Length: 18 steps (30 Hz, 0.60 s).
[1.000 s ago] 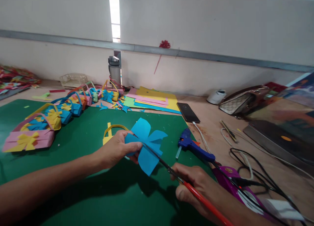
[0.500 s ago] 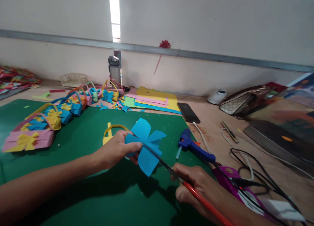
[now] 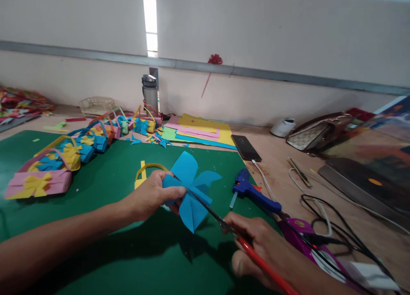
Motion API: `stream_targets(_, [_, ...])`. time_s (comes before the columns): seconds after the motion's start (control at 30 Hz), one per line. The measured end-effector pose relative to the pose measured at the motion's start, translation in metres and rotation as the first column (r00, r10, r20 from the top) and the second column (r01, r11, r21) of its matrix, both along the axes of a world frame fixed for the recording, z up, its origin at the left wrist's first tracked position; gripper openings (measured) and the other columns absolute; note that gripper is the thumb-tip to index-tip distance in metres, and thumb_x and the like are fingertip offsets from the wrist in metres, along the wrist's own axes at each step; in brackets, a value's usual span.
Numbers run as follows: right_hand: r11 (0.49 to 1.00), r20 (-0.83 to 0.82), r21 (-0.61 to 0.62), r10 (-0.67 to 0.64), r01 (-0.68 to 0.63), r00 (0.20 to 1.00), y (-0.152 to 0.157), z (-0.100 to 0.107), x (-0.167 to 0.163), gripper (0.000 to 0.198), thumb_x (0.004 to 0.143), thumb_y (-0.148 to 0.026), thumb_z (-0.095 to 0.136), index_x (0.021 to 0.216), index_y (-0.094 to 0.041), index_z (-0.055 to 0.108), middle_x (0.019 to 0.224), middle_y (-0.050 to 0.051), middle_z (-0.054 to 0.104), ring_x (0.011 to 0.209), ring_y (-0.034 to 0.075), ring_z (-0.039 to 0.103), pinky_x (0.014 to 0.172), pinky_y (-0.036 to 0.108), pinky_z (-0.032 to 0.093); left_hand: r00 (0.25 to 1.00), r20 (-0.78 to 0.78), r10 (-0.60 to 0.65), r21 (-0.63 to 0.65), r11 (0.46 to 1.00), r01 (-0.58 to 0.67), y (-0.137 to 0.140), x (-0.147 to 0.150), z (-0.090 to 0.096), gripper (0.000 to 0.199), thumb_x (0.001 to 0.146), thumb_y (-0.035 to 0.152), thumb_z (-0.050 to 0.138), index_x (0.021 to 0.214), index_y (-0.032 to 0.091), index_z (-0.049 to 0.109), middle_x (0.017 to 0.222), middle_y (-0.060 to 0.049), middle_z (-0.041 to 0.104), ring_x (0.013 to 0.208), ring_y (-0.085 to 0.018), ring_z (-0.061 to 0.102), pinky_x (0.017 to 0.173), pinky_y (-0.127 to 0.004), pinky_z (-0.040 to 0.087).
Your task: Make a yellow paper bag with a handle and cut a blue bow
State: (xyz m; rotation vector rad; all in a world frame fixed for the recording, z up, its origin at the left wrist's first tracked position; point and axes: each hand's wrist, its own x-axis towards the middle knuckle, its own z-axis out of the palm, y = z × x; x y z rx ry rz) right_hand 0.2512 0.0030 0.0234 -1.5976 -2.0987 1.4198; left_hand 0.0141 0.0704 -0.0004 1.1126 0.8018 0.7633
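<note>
Between thumb and fingers, my left hand point(image 3: 160, 190) pinches a blue paper flower point(image 3: 188, 177) by one petal, held up above the green mat point(image 3: 128, 252). My right hand point(image 3: 253, 248) is closed round red-handled scissors point(image 3: 256, 254). Their dark blades reach into the flower near its centre, beside the lower petal. Just behind my left hand a yellow paper basket point(image 3: 143, 171) sits on the mat, mostly hidden. Several finished-looking paper baskets point(image 3: 41, 182) with bow-like flowers stand in a row at the left.
A blue glue gun point(image 3: 253, 192) lies right of the flower, near a purple power strip point(image 3: 307, 239) and black cables. Behind are coloured paper sheets point(image 3: 205, 132), blue and yellow scraps point(image 3: 160, 139), a phone point(image 3: 246, 147) and a grey bottle point(image 3: 150, 94).
The scissors have opened a little, with my right thumb lower. A slit now shows in the lower petal, and the right petal is spread further out. My left hand stays nearly still.
</note>
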Motion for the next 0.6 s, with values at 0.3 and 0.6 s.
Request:
stream_targets(0.3, [0.996, -0.013, -0.09, 0.019, -0.02, 1.0, 0.0, 0.014, 0.003, 0.022, 0.067, -0.027, 0.059, 0.079, -0.023, 0.041, 0.049, -0.011, 0.038, 0.04, 0.007, 0.033, 0.039, 0.02, 0.019, 0.997, 0.07, 0.037, -0.017, 0.999, -0.036, 0.003, -0.002, 0.003, 0.024, 0.063, 0.032, 0.074, 0.068, 0.012, 0.061, 0.058, -0.002, 0.065, 0.051, -0.013, 0.061, 0.05, -0.023, 0.048])
stream_targets(0.6, [0.991, -0.015, 0.128, -0.041, 0.043, 0.999, -0.007, -0.007, 0.019, 0.017, 0.068, -0.028, 0.06, 0.071, -0.021, 0.045, 0.053, -0.009, 0.028, 0.047, 0.008, 0.024, 0.041, 0.021, 0.02, 0.973, 0.148, 0.178, -0.12, 0.98, -0.16, -0.002, -0.002, 0.014, 0.03, 0.051, 0.028, 0.082, 0.061, 0.014, 0.057, 0.052, 0.003, 0.058, 0.047, -0.009, 0.053, 0.047, -0.02, 0.042])
